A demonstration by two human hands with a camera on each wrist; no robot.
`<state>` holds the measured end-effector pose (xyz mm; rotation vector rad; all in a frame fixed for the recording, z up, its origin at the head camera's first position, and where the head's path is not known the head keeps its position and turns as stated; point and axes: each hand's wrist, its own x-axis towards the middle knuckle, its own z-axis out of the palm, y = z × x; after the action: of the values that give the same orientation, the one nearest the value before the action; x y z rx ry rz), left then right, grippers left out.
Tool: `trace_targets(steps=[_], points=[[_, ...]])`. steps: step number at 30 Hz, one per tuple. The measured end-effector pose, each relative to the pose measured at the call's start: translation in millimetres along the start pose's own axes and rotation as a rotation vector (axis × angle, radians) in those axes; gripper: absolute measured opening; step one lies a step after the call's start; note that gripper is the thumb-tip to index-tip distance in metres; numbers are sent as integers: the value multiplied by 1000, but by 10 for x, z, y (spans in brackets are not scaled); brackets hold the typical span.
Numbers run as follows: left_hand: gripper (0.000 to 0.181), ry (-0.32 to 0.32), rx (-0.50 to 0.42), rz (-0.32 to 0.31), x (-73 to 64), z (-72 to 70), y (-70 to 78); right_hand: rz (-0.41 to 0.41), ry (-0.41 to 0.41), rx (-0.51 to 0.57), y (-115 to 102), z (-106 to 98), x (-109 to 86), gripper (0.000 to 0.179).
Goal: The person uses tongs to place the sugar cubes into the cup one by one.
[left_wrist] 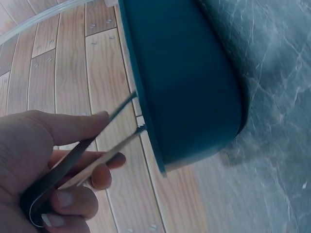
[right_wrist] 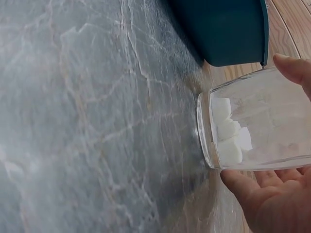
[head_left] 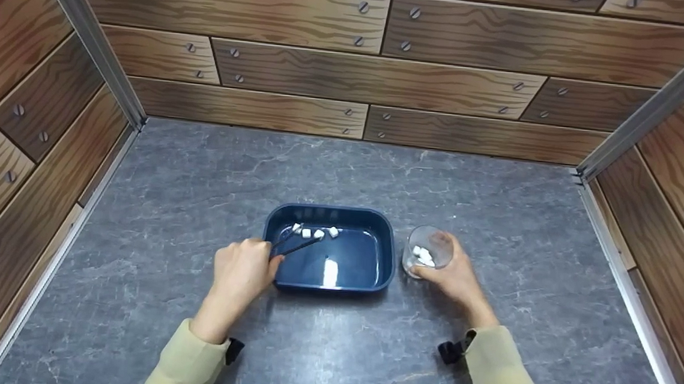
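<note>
The person wears plain, pale yellow-green sleeves, the left sleeve and the right sleeve each ending in a wide, loose edge just above the wrist. A small, blocky black device sits at the inner side of the left wrist, and a similar black unit with a dark band sits at the right one; the left hand and right hand are bare.
</note>
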<state>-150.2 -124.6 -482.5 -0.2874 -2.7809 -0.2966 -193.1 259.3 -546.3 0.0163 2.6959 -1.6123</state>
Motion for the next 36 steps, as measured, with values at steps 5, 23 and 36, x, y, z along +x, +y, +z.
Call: trace_targets(steps=[5,23,36], points=[[30,-19,45,-55,-10,-10,-22,-8,-8,26,0,2,-8,93],[26,-45,57,-111,65,35,-51,-28,1,68,14,16,-24,88],[24,-84,71,-120,127,86,-44,-16,-1,91,18,24,-16,89]])
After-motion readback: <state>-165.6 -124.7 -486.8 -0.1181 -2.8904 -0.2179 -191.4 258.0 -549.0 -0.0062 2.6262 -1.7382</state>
